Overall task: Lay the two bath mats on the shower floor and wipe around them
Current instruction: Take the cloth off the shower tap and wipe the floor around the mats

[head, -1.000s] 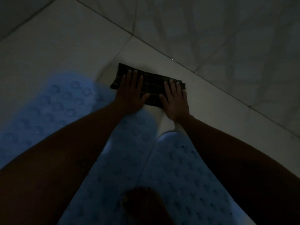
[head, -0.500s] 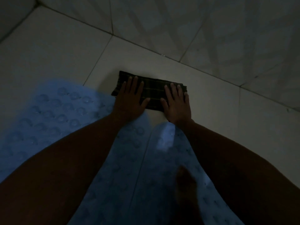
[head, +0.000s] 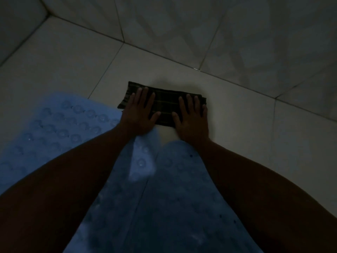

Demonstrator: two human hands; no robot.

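The scene was dim. Both hands lay flat on a dark folded cloth (head: 165, 106) with thin lighter stripes, which rested on the pale tiled floor (head: 237, 125) just beyond the far ends of the mats. The left hand (head: 139, 114) pressed on the left part of the cloth, its fingers spread wide and pointing away, the thumb stretched to the right. The right hand (head: 192, 118) pressed on the right part in the same way, with open, spread fingers and the thumb pointing left. Neither hand closed around the cloth; the palms only lay on top of it. The heels of both hands reached past the near edge of the cloth.

Two light blue bath mats lay side by side on the floor, near the person. The left mat (head: 60, 128) was wider in the view and showed rows of round suction cups; its far right corner touched or nearly touched the near left corner of the cloth, under the left wrist. The right mat (head: 175, 179) lay just beside it, with a thin seam between the two running toward the camera. Its rounded far end stopped near the right wrist. Both forearms crossed over the mats and hid large parts of them.

Farther away, the floor met a tiled wall (head: 200, 24), and a corner of the room showed at the far left.
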